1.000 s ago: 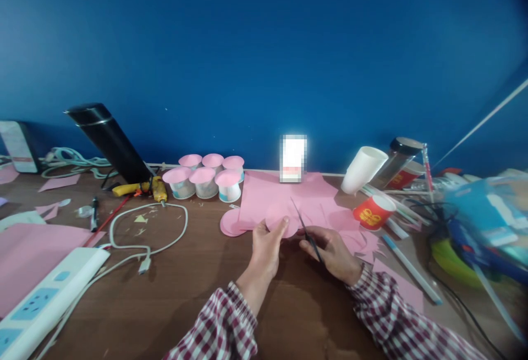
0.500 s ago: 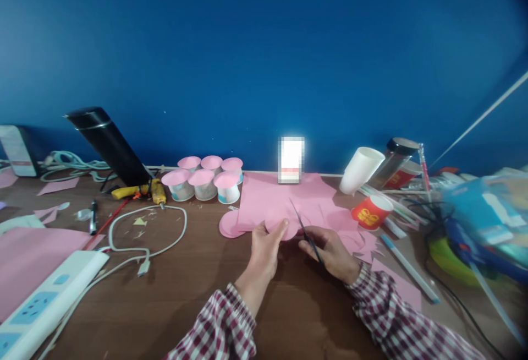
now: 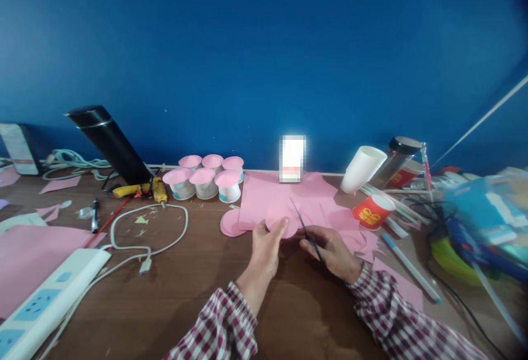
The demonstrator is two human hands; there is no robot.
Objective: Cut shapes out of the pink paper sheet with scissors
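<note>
My left hand [image 3: 264, 247] pinches a round pink paper disc [image 3: 284, 222], its thumb lying on top. To its right, my right hand [image 3: 330, 250] is closed around a dark-bladed tool that looks like scissors [image 3: 304, 227]; its blade points up and away along the disc's right edge. How the handle sits in the fingers is mostly hidden. A large pink paper sheet [image 3: 259, 192] lies behind both hands. Loose pink discs [image 3: 231, 223] are stacked left of my left hand. Several short cups with pink paper tops [image 3: 203, 179] stand in two rows farther left.
A glowing blurred screen [image 3: 292, 159] stands against the blue wall. On the right are a white paper cup [image 3: 363, 169], a red paper cup [image 3: 373, 211] and pink scraps [image 3: 358, 241]. A power strip [image 3: 53, 294], white cable [image 3: 187, 219] and black flask [image 3: 109, 142] occupy the left.
The whole view has shifted very slightly. Both hands keep nearly the same pose on the disc and the scissors.
</note>
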